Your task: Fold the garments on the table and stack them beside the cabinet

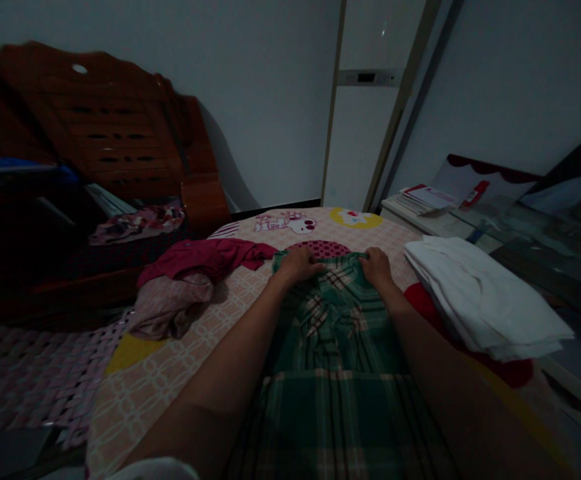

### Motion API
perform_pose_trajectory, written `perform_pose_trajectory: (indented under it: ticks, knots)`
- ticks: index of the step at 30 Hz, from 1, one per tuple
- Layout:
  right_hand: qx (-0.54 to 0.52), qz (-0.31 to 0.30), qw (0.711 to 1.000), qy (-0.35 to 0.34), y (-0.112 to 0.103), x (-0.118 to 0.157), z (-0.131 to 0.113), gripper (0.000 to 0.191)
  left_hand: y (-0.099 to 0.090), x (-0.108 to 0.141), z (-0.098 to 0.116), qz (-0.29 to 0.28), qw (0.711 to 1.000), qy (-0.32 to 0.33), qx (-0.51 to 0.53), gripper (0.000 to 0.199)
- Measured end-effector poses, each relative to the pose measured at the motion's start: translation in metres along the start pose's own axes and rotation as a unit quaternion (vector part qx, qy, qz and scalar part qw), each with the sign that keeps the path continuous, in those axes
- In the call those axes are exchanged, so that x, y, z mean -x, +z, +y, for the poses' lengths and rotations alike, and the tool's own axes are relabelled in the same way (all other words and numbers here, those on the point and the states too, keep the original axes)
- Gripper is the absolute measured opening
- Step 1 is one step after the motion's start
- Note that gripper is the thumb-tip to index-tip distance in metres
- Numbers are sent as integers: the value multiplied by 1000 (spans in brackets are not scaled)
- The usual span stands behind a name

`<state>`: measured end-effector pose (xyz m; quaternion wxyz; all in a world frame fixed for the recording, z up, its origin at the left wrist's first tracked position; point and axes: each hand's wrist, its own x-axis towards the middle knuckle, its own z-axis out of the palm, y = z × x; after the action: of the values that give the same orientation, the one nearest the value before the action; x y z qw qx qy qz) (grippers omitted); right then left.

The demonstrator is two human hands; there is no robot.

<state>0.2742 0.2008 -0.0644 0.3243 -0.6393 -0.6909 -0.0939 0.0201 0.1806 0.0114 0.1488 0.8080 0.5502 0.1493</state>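
A green plaid cloth (335,333) lies lengthwise over the round, patterned table (160,373), its near part reaching the bottom of the view. At its far edge, my left hand (300,264) is closed on the left side of the cloth. My right hand (376,267) pinches the far right corner. To the left lie a crumpled dark pink garment (200,257) and a greyish pink one (173,303), partly under it. Folded white cloths (485,293) are stacked at the right of the table.
A wooden bench (105,127) with cloth items stands at the back left, beside a woven pink seat (35,380). A tall white cabinet unit (363,133) is behind the table. Papers (427,198) and a glass surface (535,247) are at the right.
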Motion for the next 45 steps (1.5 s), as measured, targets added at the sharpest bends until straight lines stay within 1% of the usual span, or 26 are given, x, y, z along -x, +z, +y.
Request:
perform_pose_trajectory:
  ticks: [2, 3, 6, 8, 10, 12, 13, 15, 17, 18, 20, 22, 24, 29, 32, 35, 38, 39, 40, 42, 44, 45]
  knots:
    - [15, 21, 1000, 6, -2, 2, 2, 7, -2, 0, -5, -39, 999, 9, -5, 39]
    - [23, 21, 999, 7, -3, 2, 3, 8, -2, 0, -6, -56, 998, 16, -4, 43]
    - [50, -15, 999, 10, -6, 5, 3, 10, 0, 1, -5, -80, 996, 32, 9, 48]
    - [63, -39, 997, 15, -6, 6, 2, 13, 0, 2, -2, -86, 996, 34, 13, 42]
    - [60, -46, 997, 12, -7, 7, 1, 16, -1, 3, 0, -99, 994, 33, 14, 27]
    - [41, -33, 999, 2, -10, 6, 0, 20, -3, 5, 0, -115, 992, 40, 31, 13]
    - [29, -20, 999, -5, -12, 5, -1, 23, -4, 5, 0, -122, 990, 45, 46, 10]
    - [9, 3, 1000, -27, -20, 3, -5, 30, -5, 5, -3, -131, 987, 49, 82, 11]
    - [-2, 1, 998, -65, -29, 1, -12, 30, -5, 5, -5, -124, 986, 44, 104, 12]
    - [-4, -17, 996, -87, -34, 0, -16, 26, -5, 5, -6, -115, 987, 41, 108, 13]
    - [-1, -77, 989, -124, -40, 1, -24, 18, -5, 5, -7, -96, 988, 37, 112, 12]
    - [10, -138, 980, -143, -41, 3, -30, 14, -5, 5, -7, -90, 989, 37, 113, 12]
    - [25, -169, 974, -150, -40, 6, -32, 13, -5, 4, -7, -87, 991, 33, 99, 11]
    - [51, -170, 971, -160, -35, 9, -29, 14, -1, 3, -11, -74, 997, 14, 20, 11]
    - [56, -164, 970, -169, -35, 11, -29, 14, -3, 3, -11, -63, 998, 12, 6, 16]
    - [60, -158, 971, -168, -36, 12, -31, 14, -17, 6, -1, -48, 997, 37, 51, 21]
    - [57, -149, 973, -170, -35, 14, -33, 15, -40, 13, 18, -53, 985, 103, 131, 17]
    - [55, -145, 973, -171, -35, 15, -33, 15, -46, 17, 25, -66, 979, 126, 148, 15]
    - [52, -141, 973, -172, -34, 15, -33, 15, -51, 22, 33, -91, 972, 150, 158, 13]
    - [49, -136, 975, -171, -33, 15, -33, 15, -53, 34, 47, -174, 952, 201, 150, 13]
    - [46, -130, 976, -166, -31, 15, -32, 15, -44, 49, 58, -253, 929, 247, 112, 22]
    - [44, -129, 977, -163, -31, 15, -32, 16, -37, 57, 63, -274, 920, 266, 86, 27]
